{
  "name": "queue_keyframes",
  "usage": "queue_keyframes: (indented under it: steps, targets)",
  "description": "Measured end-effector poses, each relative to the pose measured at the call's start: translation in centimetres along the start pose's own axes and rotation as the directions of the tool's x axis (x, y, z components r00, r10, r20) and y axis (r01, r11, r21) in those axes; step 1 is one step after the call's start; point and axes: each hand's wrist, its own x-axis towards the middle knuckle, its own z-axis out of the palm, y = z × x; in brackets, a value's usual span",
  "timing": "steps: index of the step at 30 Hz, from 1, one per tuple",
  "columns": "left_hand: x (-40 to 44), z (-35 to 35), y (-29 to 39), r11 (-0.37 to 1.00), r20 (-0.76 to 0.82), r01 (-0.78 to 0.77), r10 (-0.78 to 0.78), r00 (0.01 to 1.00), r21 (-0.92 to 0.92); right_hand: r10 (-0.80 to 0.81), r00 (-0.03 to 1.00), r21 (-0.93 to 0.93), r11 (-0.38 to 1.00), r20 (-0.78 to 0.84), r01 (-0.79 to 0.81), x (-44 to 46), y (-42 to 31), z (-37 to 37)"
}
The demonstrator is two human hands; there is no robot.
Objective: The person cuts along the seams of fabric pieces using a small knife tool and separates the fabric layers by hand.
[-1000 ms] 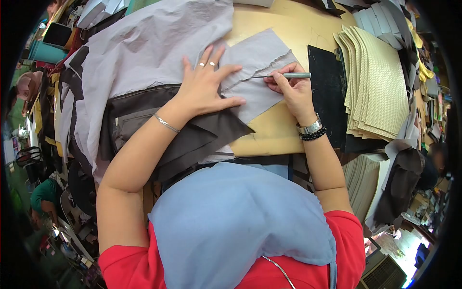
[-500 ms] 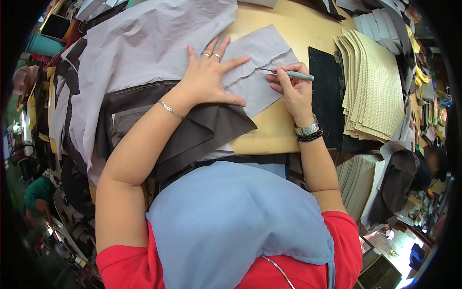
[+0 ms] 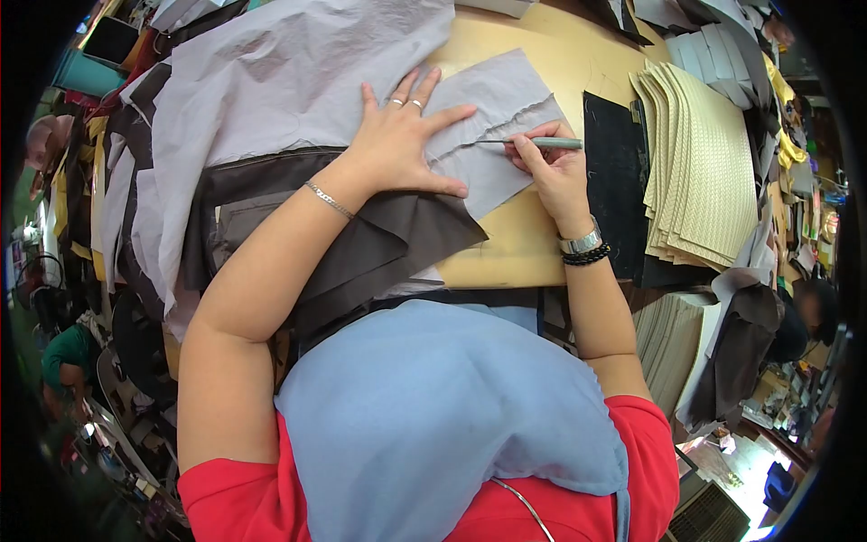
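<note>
My left hand (image 3: 396,140) lies flat with its fingers spread, pressing on light grey cloth (image 3: 506,81) and dark brown cloth (image 3: 429,221). A ragged seam runs across the grey cloth just beyond its fingers. In my right hand (image 3: 555,176) is a slim tool with a grey-green handle (image 3: 558,143) and a thin metal point. That point reaches left to the cloth at the seam, close to my left index finger. Whether it is under a thread is too small to tell.
Cloth and hands rest on a yellow tabletop (image 3: 506,262). To the right lie a black board (image 3: 610,190) and a stack of cream textured sheets (image 3: 700,172). More grey fabric (image 3: 271,81) spreads over the left side. A person in green (image 3: 68,357) is at far left.
The tool's point has shifted slightly left and down along the seam, and its handle lies more level. My left hand stays spread on the cloth.
</note>
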Motion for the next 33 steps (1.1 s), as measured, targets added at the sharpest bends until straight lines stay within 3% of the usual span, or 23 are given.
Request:
queue_keyframes:
  steps: [10, 19, 22, 28, 33]
  targets:
    - [0.0, -0.2, 0.1, 1.0, 0.005, -0.005, 0.005, 1.0, -0.002, 0.05, 0.998, -0.063, 0.997, 0.043, -0.047, -0.2, -1.2, 1.3]
    - [0.0, 0.0, 0.0, 1.0, -0.004, -0.011, 0.011, 1.0, -0.016, 0.262, 0.952, -0.027, 0.965, 0.16, -0.262, 1.4, -2.0, 0.5]
    - [0.0, 0.0, 0.0, 1.0, 0.001, -0.009, 0.009, 1.0, -0.018, 0.265, 0.956, -0.077, 0.963, 0.128, -0.257, 1.4, -2.2, 0.8]
    - [0.0, 0.0, 0.0, 1.0, -0.01, -0.011, 0.011, 1.0, -0.026, 0.256, 0.967, 0.026, 0.966, 0.011, -0.256, 1.1, -1.9, 0.5]
    - [0.0, 0.2, 0.0, 1.0, -0.023, -0.011, 0.011, 1.0, -0.022, 0.215, 0.975, 0.001, 0.976, 0.061, -0.216, 1.0, -1.5, 0.3]
